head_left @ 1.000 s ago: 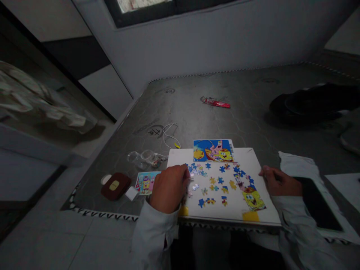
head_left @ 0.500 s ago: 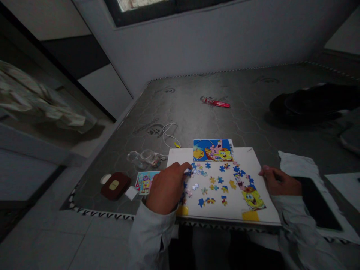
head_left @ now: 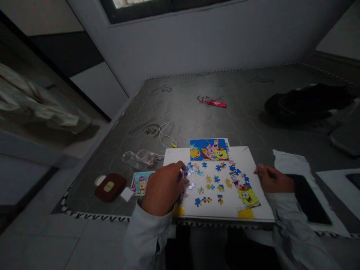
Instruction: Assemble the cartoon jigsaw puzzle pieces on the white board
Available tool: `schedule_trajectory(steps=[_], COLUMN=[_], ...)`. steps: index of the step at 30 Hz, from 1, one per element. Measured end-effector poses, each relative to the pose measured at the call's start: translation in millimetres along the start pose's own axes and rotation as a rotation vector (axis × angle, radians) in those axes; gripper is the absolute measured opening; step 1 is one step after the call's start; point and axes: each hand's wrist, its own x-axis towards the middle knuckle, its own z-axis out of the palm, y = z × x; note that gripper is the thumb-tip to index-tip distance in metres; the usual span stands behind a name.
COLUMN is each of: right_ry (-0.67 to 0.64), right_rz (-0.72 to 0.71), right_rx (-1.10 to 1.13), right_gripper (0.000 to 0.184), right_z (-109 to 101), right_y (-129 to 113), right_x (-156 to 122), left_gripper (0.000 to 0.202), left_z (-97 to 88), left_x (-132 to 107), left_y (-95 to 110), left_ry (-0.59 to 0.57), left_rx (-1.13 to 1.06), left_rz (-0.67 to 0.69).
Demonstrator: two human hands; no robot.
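Observation:
My left hand [head_left: 165,185] is over the left side of a white board [head_left: 176,155], thumb and forefinger apart beside a group of loose blue and pale jigsaw pieces [head_left: 192,170]. No piece shows in its grasp. At the board's right edge, my right hand [head_left: 275,180] rests with curled fingers and nothing visible in them. Just left of it lies a partly joined jigsaw section [head_left: 248,197] with a yellow cartoon face. More loose pieces [head_left: 208,180] are spread across the middle. A picture card [head_left: 209,150] lies at the board's top edge.
Left of the board are a second picture card [head_left: 139,182], a brown case [head_left: 110,187], clear round containers [head_left: 135,159] and a white cord [head_left: 163,133]. A dark phone-like slab [head_left: 311,200] lies to the right. Farther back are a red packet [head_left: 213,102] and a black bag-like object [head_left: 303,103].
My left thumb and forefinger have spread apart over the left pieces. The view has shifted slightly; my right hand stays at the board's right edge.

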Motion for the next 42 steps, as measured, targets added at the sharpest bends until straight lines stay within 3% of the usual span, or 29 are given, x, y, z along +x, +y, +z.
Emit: schedule_trajectory(steps=[12, 42], right_ry=[0.014, 0.021], right_rz=[-0.005, 0.01], right_rx=[-0.022, -0.029], right_gripper=[0.054, 0.051], right_z=[-5.7, -6.8], right_y=[-13.1, -18.7], right_x=[-3.7, -4.1], left_gripper=[0.026, 0.025], left_z=[0.2, 0.5], left_x=[0.5, -0.8], left_y=[0.8, 4.3], left_ry=[0.025, 0.052], left_rx=[-0.015, 0.022], left_rz=[-0.02, 0.016])
